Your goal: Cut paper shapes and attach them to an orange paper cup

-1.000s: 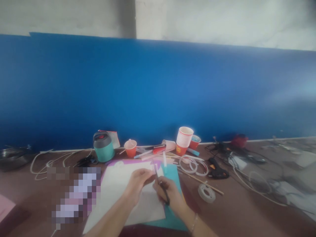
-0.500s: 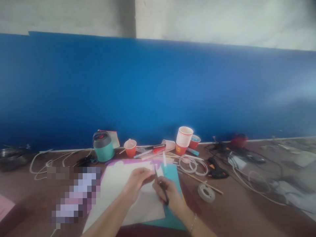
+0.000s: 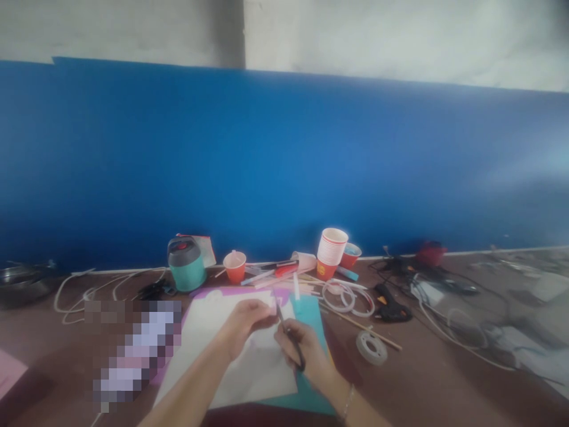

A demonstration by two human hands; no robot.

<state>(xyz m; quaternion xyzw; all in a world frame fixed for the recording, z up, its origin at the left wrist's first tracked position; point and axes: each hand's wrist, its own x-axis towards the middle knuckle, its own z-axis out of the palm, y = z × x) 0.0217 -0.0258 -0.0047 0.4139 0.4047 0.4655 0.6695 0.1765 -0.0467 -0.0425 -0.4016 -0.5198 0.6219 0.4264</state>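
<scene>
L hand [image 3: 244,327] up front, thumb and fingers pinching a small pale-pink piece [image 3: 272,303] above the white sheet [image 3: 262,376]! R hand [image 3: 309,351] is curled round the scissors [image 3: 292,340], dark handles in its grip, blades angled fwd, right by that piece (too blurry to tell if they're biting, tbh). Teal sheet [image 3: 313,391] pokes out from under the white one, R side. Over R, a pale tape roll [image 3: 377,354], then a wooden stick [image 3: 386,340], then the glue gun [image 3: 393,309] beyond. Back row: tall cup stack [image 3: 332,252], lone red cup [image 3: 235,270], teal jug [image 3: 186,273] farthest L, approx. in line.
</scene>
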